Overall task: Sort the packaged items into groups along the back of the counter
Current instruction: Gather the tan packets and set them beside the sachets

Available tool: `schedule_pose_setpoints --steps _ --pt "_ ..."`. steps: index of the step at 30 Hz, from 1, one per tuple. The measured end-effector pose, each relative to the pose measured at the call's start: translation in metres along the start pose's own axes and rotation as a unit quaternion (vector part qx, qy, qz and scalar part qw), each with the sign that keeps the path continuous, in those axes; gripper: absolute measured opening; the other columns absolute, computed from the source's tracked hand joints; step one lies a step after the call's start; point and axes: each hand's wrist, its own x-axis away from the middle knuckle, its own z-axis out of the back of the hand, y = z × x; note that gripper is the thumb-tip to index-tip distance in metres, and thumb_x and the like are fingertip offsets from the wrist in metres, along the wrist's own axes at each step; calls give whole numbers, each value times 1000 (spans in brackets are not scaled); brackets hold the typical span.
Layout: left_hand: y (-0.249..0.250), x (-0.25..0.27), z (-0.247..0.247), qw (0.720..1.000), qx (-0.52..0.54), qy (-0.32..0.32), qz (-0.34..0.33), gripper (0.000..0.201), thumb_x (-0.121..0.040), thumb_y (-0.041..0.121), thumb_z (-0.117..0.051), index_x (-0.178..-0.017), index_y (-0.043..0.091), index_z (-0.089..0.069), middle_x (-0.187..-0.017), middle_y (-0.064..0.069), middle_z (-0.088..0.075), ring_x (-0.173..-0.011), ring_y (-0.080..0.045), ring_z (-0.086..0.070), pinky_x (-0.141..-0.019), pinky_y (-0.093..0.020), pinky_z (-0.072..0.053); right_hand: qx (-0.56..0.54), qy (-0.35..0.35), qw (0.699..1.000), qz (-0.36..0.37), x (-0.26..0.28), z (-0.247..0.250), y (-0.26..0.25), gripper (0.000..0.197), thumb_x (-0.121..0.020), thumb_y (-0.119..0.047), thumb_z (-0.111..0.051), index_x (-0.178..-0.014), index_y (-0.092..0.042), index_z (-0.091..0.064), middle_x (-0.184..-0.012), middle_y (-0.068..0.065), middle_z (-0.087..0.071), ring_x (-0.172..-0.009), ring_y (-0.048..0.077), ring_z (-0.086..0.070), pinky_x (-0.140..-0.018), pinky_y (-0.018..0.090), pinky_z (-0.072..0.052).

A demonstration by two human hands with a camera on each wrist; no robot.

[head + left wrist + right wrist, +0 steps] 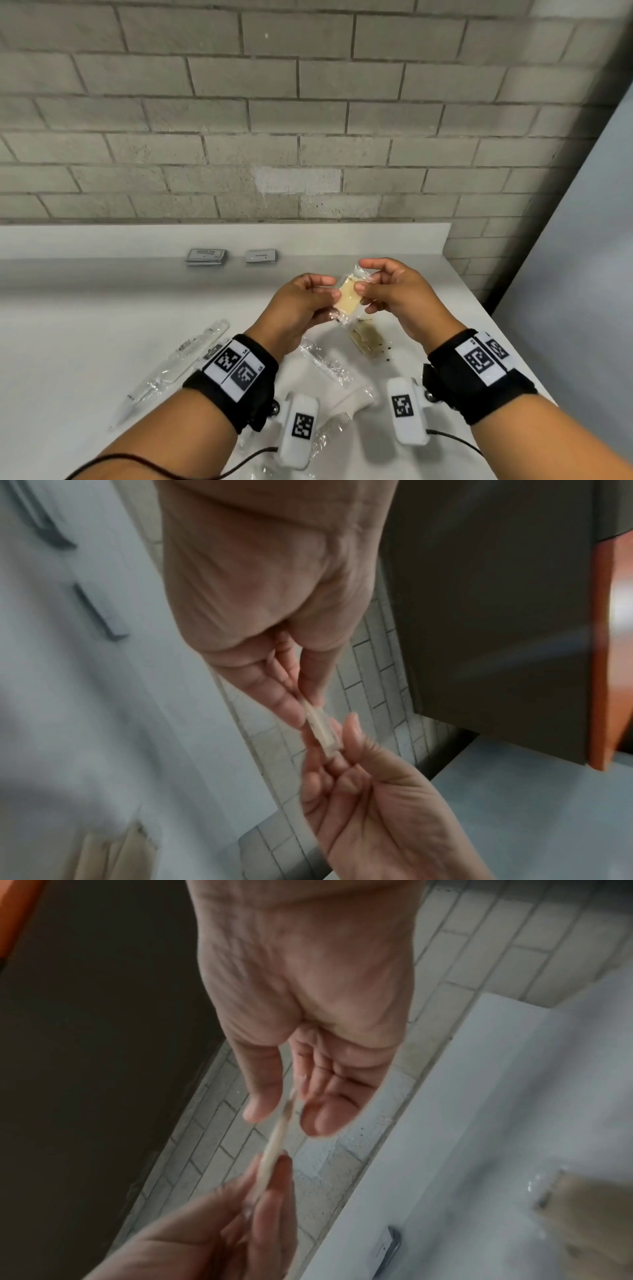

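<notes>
Above the middle of the white counter [102, 308], both hands hold one small clear packet [349, 297] with a flat cream square inside. My left hand [334, 288] pinches its lower left edge and my right hand [362, 285] pinches its upper right side. The left wrist view shows the packet [320, 730] edge-on between my left hand's [304, 710] thumb and fingers, and the right wrist view shows the packet [274, 1148] the same way under my right hand [287, 1118]. At the back of the counter lie a grey packet stack [206, 257] and a white packet [261, 256].
A clear packet with brownish contents [364, 337] lies just below the hands, with dark crumbs beside it. A packaged comb [195, 346] and a long packaged item [144, 394] lie at the left. More clear wrappers [325, 363] lie between my wrists. The counter ends at the right edge.
</notes>
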Motion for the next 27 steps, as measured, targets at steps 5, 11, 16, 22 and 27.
schedule_pose_setpoints --steps 5,11,16,22,27 --pt "-16 -26 -7 998 -50 7 44 10 -89 9 -63 -98 12 -60 -87 -3 -64 -75 -14 -64 -74 -27 -56 42 56 995 -73 -28 15 20 29 -80 3 -69 -101 -10 -53 -87 12 -60 -69 23 -62 -57 32 -52" --pt "-48 -50 -10 972 -127 11 198 18 -93 23 -61 -99 6 -56 -85 -7 -58 -68 -19 -60 -74 -30 -56 158 74 964 -199 -59 52 53 20 -79 4 -69 -85 -10 -57 -77 12 -59 -62 23 -55 -54 30 -47" --pt "-65 -63 -18 947 -167 -22 273 21 -95 24 -57 -94 3 -59 -86 -14 -66 -73 -23 -67 -69 -32 -59 400 19 878 -263 -58 42 75 16 -81 -21 -71 -73 -18 -57 -71 0 -58 -63 17 -57 -60 24 -50" --pt "-69 -68 -22 949 -109 -40 293 17 -98 15 -45 -95 3 -57 -94 -19 -67 -83 -28 -67 -79 -37 -58 341 6 873 -349 -53 28 79 24 -80 -24 -75 -83 -4 -63 -74 8 -63 -64 20 -59 -56 27 -49" --pt "-66 -60 -21 948 -117 -60 289 19 -95 1 -35 -87 7 -52 -104 -22 -64 -94 -31 -63 -83 -37 -54 391 -44 858 -331 -54 18 76 29 -77 -16 -74 -101 -1 -69 -100 12 -68 -94 27 -66 -81 33 -51"
